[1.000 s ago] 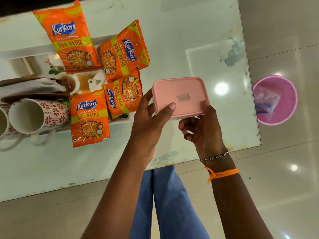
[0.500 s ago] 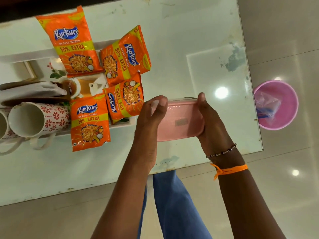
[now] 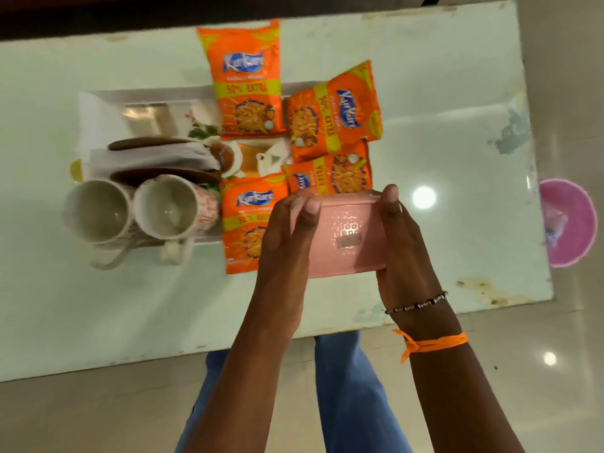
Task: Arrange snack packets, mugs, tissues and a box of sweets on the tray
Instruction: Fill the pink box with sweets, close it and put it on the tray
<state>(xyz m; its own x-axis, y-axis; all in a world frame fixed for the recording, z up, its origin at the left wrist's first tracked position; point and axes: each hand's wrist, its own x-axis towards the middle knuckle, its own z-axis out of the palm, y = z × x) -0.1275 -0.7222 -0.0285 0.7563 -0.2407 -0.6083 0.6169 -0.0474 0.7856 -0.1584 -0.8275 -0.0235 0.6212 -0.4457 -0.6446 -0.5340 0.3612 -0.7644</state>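
Pink box held in both hands above the worktop

The pink box (image 3: 346,237) is clamped between the left hand (image 3: 287,230) and right hand (image 3: 400,243), just right of the tray (image 3: 98,103), over the near orange snack packets (image 3: 250,223). On the tray lie two mugs (image 3: 163,207) on their sides, folded tissues (image 3: 153,158) behind them, more packets at its right end. A pink bin (image 3: 568,220) stands on the floor, far right.

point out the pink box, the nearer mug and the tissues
pink box (image 3: 346,237), head view, embossed side panel
nearer mug (image 3: 165,207), head view, inside of its mouth
tissues (image 3: 153,160), head view, folded white stack
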